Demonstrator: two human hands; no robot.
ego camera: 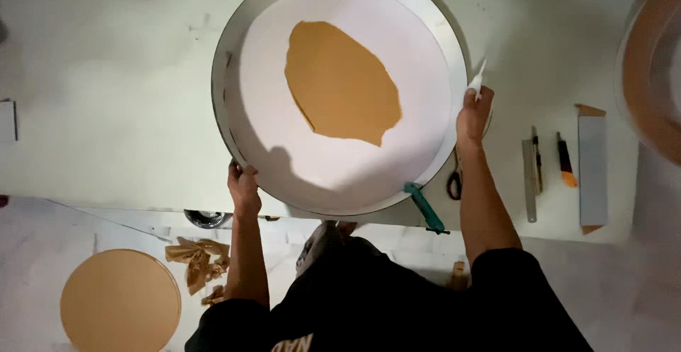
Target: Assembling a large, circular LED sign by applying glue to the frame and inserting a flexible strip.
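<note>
Two hands hold a large round white tray [234, 111] on the bench [106, 111], filling the upper middle of the frame. Left hand [243, 187] clasps its lower-left rim, grip closed. Right hand [473, 114] at the right rim pinches a small white tube [479, 79], nozzle pointing up-right, its long axis steeply diagonal. Scissors [454, 180] lie just below.

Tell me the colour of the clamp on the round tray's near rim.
Teal green clamp, seen in the head view.
</note>
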